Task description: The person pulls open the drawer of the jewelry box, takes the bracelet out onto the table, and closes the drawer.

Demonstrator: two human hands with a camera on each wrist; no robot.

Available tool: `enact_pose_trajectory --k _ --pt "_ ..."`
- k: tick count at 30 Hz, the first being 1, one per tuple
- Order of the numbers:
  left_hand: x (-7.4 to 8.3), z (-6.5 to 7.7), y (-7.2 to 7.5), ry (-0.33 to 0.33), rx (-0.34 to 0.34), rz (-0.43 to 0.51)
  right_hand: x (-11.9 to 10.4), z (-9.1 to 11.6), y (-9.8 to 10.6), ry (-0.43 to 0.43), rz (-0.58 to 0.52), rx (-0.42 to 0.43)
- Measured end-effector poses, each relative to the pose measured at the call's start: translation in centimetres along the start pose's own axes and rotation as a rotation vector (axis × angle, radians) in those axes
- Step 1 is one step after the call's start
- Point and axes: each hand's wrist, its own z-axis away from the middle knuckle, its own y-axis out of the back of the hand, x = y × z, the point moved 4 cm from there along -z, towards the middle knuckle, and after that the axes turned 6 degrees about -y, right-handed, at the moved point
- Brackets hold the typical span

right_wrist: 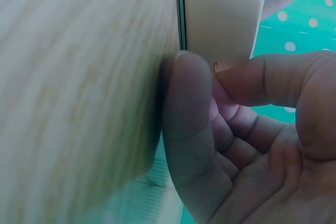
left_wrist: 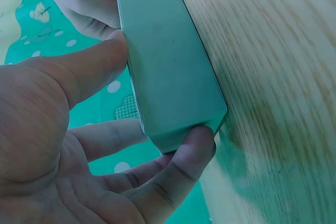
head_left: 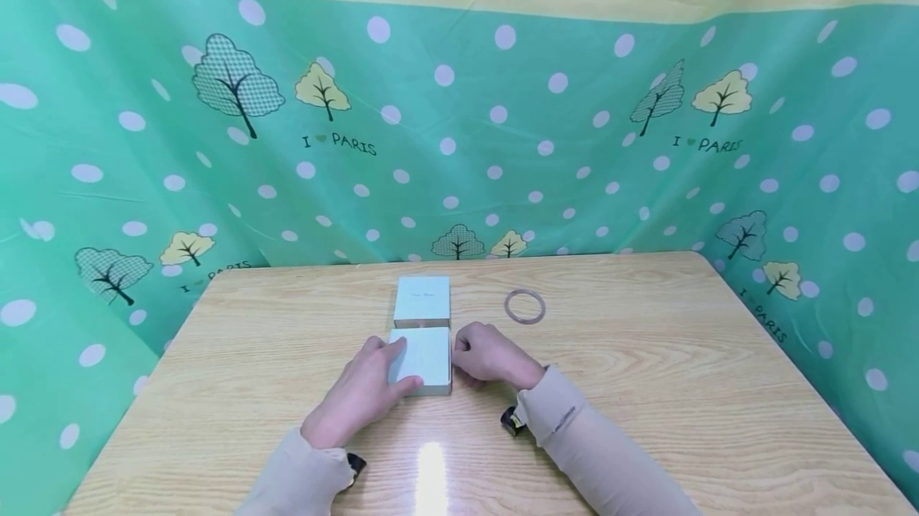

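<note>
A pale blue drawer-style box lies on the wooden table in the head view. My left hand grips its outer sleeve, with the thumb on one long edge and fingers at the end and far side. The right wrist view shows the pinkish-beige end of the inner drawer, almost level with the sleeve's opening. At that end my right hand pinches what looks like a small pink pull ribbon between thumb and fingers. Most of the ribbon is hidden by the fingers.
Directly behind the held box stands a second pale blue box with small lettering on top. A purplish-grey bangle lies to its right. A green dotted curtain hangs along the table's back edge.
</note>
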Motion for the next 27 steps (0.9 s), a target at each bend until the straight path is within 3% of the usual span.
enact_pose_trajectory --k 27 --pt "-0.11 -0.19 -0.03 0.012 0.001 -0.012 0.34 0.06 0.1 0.023 -0.022 -0.001"
